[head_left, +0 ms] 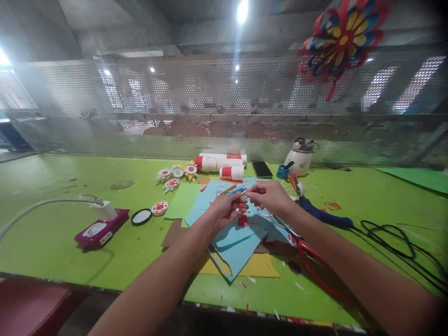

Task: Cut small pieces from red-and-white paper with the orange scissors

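Observation:
My left hand [226, 210] is closed, fingers curled, around a small red-and-white paper piece [241, 206]. My right hand [270, 196] meets it in a pinch at the fingertips; what lies in that pinch is too small to make out. Both hands are above a pile of light blue paper sheets [238, 259] strewn with scraps. Behind the fingers, a blue pen-like thing [236, 191] and a brown stick [228, 189] lie on the sheets. Scissors with red handles [315, 270] rest beneath my right forearm, which partly hides them.
White-and-red paper cups [232, 173] lie at the back, beside small paper flowers [171, 184]. A blue glue gun [325, 214] with a black cable lies right. Phone [262, 170], bottle [300, 157] and mesh screen stand behind. A purple power strip [101, 229] sits left.

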